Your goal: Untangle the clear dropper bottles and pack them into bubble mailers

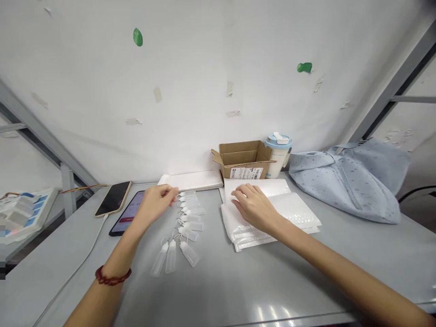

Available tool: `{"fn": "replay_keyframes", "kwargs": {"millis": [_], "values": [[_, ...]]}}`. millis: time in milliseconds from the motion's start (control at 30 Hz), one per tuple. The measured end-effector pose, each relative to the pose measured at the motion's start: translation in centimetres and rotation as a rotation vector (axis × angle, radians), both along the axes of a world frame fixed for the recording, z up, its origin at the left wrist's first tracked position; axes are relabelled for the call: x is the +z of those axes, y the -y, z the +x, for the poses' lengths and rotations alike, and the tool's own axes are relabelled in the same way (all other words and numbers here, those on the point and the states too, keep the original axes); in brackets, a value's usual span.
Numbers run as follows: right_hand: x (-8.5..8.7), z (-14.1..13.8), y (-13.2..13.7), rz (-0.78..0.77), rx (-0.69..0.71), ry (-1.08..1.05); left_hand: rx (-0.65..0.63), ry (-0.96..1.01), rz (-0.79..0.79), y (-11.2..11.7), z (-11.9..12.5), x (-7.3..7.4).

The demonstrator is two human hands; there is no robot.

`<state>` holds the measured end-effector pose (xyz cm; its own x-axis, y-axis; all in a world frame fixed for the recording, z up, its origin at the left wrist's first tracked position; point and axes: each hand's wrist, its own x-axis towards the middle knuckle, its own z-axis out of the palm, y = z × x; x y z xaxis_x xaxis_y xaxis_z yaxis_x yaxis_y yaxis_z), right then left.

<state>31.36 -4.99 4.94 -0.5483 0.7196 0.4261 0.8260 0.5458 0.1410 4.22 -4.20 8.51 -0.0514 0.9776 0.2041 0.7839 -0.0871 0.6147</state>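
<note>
My left hand reaches over the grey table, its fingers curled and pinched at the top of a row of several small white string tags. I cannot make out whether a tag sits between the fingertips. My right hand lies flat, fingers spread, on a stack of white bubble mailers. A red bead bracelet circles my left wrist.
Two phones lie at the left, one on a white cable. A stack of white paper, an open cardboard box and a lidded cup stand by the wall. A blue cloth bag lies at the right.
</note>
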Motion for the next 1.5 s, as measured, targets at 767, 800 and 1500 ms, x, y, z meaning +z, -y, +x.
{"fn": "replay_keyframes", "kwargs": {"millis": [767,800,1500], "values": [[0.4,-9.6,-10.6,-0.052,0.168,0.281,0.364,0.177,0.014,-2.2,-5.5,-3.3],[0.6,-9.4,-10.2,-0.023,0.181,0.278,0.357,0.236,-0.017,-2.2,-5.4,-3.3],[1.8,-2.7,1.8,0.264,0.250,-0.134,0.039,1.271,0.427,2.1,-0.2,1.5]]}}
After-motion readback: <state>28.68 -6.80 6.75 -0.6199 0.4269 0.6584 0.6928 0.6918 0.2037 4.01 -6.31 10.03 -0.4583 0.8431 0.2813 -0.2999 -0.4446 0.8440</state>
